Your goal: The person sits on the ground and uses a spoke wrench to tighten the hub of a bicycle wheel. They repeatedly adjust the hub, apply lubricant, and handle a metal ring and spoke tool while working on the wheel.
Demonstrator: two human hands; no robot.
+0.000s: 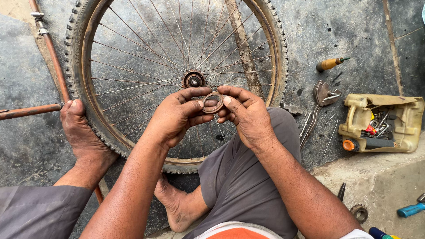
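My left hand [177, 113] and my right hand [245, 113] together hold a small rusty metal ring [213, 102] between thumbs and fingertips, at chest height above a bicycle wheel [84, 66]. The wheel lies flat on the ground, its knobby tyre worn and its spokes running to a rusty hub [193, 80] just beyond the ring. My left foot [82, 132] rests on the tyre's left side. My right foot [177, 208] sits under the wheel's near edge.
A rusty frame tube [31, 110] lies at left. At right lie a yellow-handled screwdriver [330, 64], a metal wrench [321, 95] and a cut plastic container [400, 128] of small parts. A concrete step [380, 181] carries a sprocket [359, 213] and a blue-handled tool [411, 209].
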